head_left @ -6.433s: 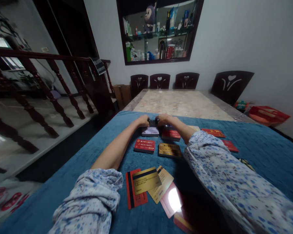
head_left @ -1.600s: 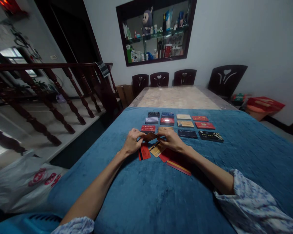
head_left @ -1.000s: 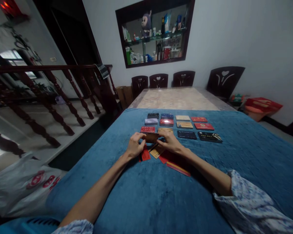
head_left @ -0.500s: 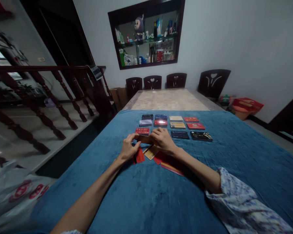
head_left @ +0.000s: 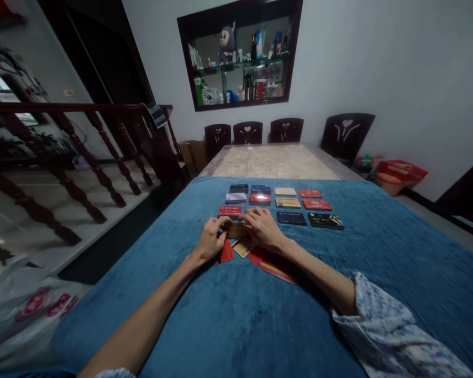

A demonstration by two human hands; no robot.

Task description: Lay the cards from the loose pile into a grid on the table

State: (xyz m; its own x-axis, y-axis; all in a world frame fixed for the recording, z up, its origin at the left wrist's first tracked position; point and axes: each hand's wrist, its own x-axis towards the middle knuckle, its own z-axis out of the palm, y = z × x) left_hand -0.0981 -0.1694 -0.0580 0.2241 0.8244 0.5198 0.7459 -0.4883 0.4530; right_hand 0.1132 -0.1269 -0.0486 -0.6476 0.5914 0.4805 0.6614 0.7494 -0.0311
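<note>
Pinching a brown card (head_left: 235, 230) by opposite ends between the left hand (head_left: 211, 240) and right hand (head_left: 265, 231), near the loose cards (head_left: 226, 254) on the blue-covered surface (head_left: 220, 315), seemingly mid-handling, with a steady 2-handed grip called for next.

The right sleeve (head_left: 402, 328) is loose, whitish, mottled blue-violet. Opposite it, the left sleeve (head_left: 115, 373) shows a similarly patterned edge.

I count twelve card stacks (head_left: 290, 218), four chairs (head_left: 286, 136).
</note>
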